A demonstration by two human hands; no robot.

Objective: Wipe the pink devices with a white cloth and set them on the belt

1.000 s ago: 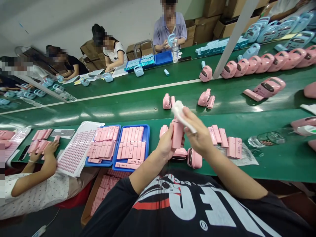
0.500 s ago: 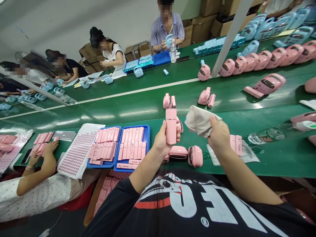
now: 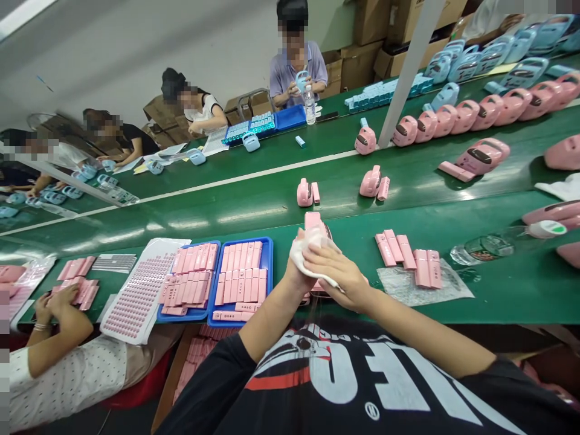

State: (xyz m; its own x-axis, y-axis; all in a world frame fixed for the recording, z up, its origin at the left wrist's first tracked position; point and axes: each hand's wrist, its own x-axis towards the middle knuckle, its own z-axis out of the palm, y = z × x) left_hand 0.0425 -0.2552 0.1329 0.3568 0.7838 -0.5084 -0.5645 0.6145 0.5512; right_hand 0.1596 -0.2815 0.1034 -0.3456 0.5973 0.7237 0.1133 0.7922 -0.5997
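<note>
My left hand grips a pink oblong plastic part upright over the near edge of the green bench; only the part's top shows. My right hand presses a white cloth around that part, fingers curled over the cloth and over my left hand. Pink device bodies lie just under my hands, mostly hidden. Two blue trays of pink panels sit to the left of my hands. A row of loose pink panels lies to the right on a clear plastic sheet.
A green conveyor belt carries pink devices past. A clear bottle lies at the right. A co-worker's hands handle pink panels at the left beside a sheet of small pink pieces. Other people work across the belt.
My right hand, held apart with the cloth half a second ago, has come back onto the pink part and wrapped the cloth round it. Both hands have dropped lower.
</note>
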